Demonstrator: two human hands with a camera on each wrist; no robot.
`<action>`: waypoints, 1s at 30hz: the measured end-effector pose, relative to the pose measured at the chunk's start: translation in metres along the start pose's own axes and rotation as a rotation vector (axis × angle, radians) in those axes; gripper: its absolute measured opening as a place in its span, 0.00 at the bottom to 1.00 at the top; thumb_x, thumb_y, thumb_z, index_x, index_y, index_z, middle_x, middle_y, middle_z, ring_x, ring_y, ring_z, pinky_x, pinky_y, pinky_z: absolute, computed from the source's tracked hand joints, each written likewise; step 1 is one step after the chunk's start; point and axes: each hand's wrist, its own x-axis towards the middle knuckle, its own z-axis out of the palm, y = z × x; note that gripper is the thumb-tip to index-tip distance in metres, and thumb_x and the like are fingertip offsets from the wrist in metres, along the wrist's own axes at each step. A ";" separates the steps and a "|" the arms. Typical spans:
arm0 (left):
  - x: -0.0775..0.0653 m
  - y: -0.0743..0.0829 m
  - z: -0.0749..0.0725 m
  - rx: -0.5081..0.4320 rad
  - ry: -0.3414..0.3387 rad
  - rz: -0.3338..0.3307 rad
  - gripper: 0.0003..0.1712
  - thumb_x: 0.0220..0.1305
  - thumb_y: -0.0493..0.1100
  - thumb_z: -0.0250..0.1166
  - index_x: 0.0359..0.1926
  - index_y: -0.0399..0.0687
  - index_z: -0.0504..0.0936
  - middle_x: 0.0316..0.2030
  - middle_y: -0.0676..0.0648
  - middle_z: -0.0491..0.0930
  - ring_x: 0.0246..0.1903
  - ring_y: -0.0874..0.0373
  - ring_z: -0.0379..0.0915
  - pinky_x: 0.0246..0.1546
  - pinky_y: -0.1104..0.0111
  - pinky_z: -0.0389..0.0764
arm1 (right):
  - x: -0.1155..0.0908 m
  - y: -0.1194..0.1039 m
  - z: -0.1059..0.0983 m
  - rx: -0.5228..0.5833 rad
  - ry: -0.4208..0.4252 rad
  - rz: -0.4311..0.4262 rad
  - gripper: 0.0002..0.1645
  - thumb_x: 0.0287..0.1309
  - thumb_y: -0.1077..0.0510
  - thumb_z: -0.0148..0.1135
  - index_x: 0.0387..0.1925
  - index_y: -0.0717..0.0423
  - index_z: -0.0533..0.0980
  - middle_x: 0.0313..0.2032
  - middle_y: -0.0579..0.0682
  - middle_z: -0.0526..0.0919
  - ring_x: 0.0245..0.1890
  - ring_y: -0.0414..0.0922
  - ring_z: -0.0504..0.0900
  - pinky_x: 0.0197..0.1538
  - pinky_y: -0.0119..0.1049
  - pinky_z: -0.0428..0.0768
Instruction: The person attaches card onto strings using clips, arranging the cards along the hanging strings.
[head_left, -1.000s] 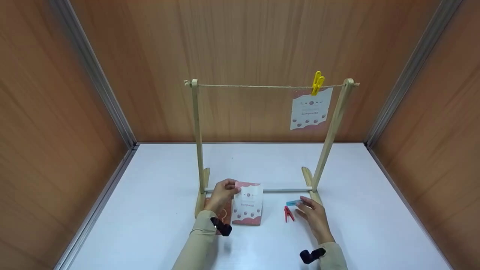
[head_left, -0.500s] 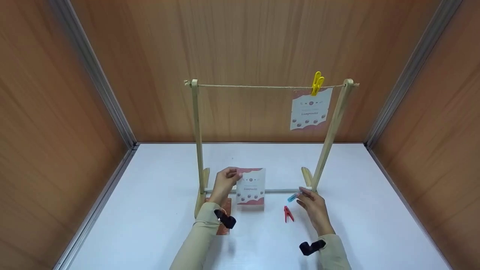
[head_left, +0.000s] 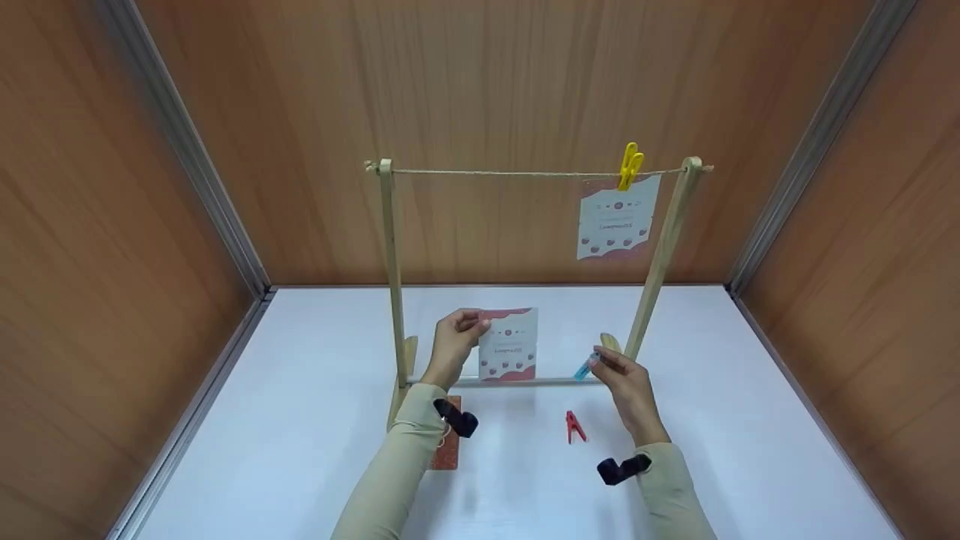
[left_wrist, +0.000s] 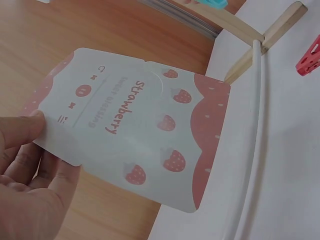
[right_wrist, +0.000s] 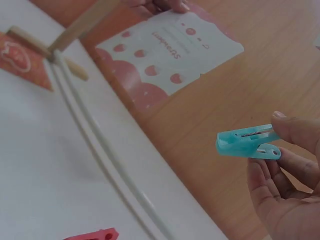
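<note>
My left hand [head_left: 454, 345] pinches a white and pink strawberry-print card [head_left: 508, 349] by its upper left corner. The card hangs upright in the air in front of the frame's lower bar, below the string. In the left wrist view, thumb and fingers grip the edge of the card [left_wrist: 120, 115], and "strawberry" is printed on it. My right hand [head_left: 628, 390] holds a light blue clothespin [head_left: 586, 367] by its handle ends. In the right wrist view that clothespin [right_wrist: 247, 142] sits between thumb and fingers, its tip pointing away from the hand.
A wooden frame [head_left: 394, 277] carries a string [head_left: 495, 172] across its top. A yellow clothespin [head_left: 631, 166] clips a similar card [head_left: 616, 221] at the string's right end. A red clothespin [head_left: 575, 427] and an orange-red card [head_left: 448, 450] lie on the white table [head_left: 300, 450].
My left hand has lifted the strawberry card up off the table and slightly right. My right hand has raised the blue clothespin, which has turned more upright.
</note>
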 end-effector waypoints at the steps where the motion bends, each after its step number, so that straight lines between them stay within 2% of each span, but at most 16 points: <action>1: 0.001 0.002 0.001 0.004 0.009 -0.003 0.16 0.63 0.38 0.65 0.50 0.37 0.78 0.45 0.40 0.83 0.42 0.58 0.80 0.44 0.65 0.81 | 0.001 -0.004 0.001 -0.003 -0.008 -0.001 0.31 0.59 0.56 0.65 0.62 0.62 0.70 0.59 0.57 0.72 0.55 0.40 0.73 0.62 0.30 0.71; 6: 0.007 0.014 0.004 0.014 0.026 0.005 0.15 0.63 0.38 0.65 0.50 0.37 0.79 0.45 0.41 0.83 0.42 0.58 0.80 0.43 0.66 0.81 | 0.004 -0.024 0.003 -0.017 -0.038 -0.023 0.33 0.58 0.53 0.67 0.63 0.58 0.70 0.60 0.55 0.73 0.60 0.43 0.70 0.69 0.40 0.64; 8: 0.009 0.019 0.005 0.011 0.021 0.018 0.15 0.63 0.38 0.64 0.50 0.37 0.79 0.44 0.41 0.83 0.42 0.58 0.80 0.44 0.66 0.82 | 0.006 -0.032 0.005 -0.013 -0.041 -0.045 0.32 0.58 0.53 0.67 0.62 0.58 0.70 0.58 0.54 0.75 0.58 0.42 0.72 0.68 0.38 0.65; 15: 0.013 0.033 0.008 0.005 0.004 0.080 0.12 0.64 0.37 0.64 0.48 0.38 0.79 0.43 0.41 0.84 0.41 0.57 0.81 0.44 0.65 0.82 | 0.010 -0.055 0.014 -0.024 -0.053 -0.114 0.29 0.60 0.58 0.64 0.62 0.61 0.71 0.55 0.55 0.77 0.51 0.35 0.77 0.57 0.23 0.73; 18: 0.014 0.039 0.009 0.010 -0.008 0.091 0.12 0.64 0.38 0.64 0.48 0.40 0.80 0.43 0.42 0.84 0.42 0.56 0.80 0.46 0.64 0.82 | 0.011 -0.064 0.018 -0.020 -0.064 -0.128 0.27 0.61 0.60 0.63 0.61 0.62 0.71 0.55 0.57 0.76 0.51 0.36 0.77 0.58 0.24 0.73; 21: 0.014 0.044 0.010 0.019 -0.016 0.095 0.12 0.64 0.39 0.63 0.48 0.41 0.80 0.44 0.43 0.83 0.44 0.55 0.80 0.47 0.64 0.81 | 0.012 -0.074 0.021 -0.032 -0.081 -0.137 0.28 0.62 0.59 0.62 0.62 0.61 0.71 0.57 0.58 0.75 0.52 0.37 0.77 0.63 0.30 0.71; 24: 0.014 0.050 0.010 0.032 -0.014 0.104 0.13 0.64 0.40 0.64 0.48 0.41 0.80 0.44 0.43 0.83 0.44 0.55 0.80 0.48 0.63 0.81 | 0.012 -0.085 0.024 -0.067 -0.094 -0.149 0.28 0.61 0.57 0.63 0.62 0.58 0.71 0.57 0.56 0.76 0.53 0.38 0.77 0.65 0.33 0.70; 26: 0.015 0.055 0.011 0.043 -0.012 0.113 0.13 0.64 0.40 0.64 0.48 0.42 0.80 0.45 0.43 0.84 0.44 0.55 0.80 0.48 0.63 0.81 | 0.012 -0.093 0.026 -0.092 -0.100 -0.166 0.28 0.61 0.55 0.63 0.62 0.56 0.72 0.56 0.53 0.76 0.52 0.37 0.77 0.63 0.32 0.71; 30: 0.017 0.065 0.014 0.040 -0.010 0.126 0.13 0.63 0.40 0.65 0.48 0.42 0.80 0.44 0.43 0.84 0.43 0.56 0.80 0.45 0.65 0.81 | 0.013 -0.108 0.029 -0.083 -0.116 -0.228 0.28 0.61 0.57 0.63 0.62 0.59 0.71 0.55 0.53 0.77 0.51 0.37 0.78 0.58 0.27 0.74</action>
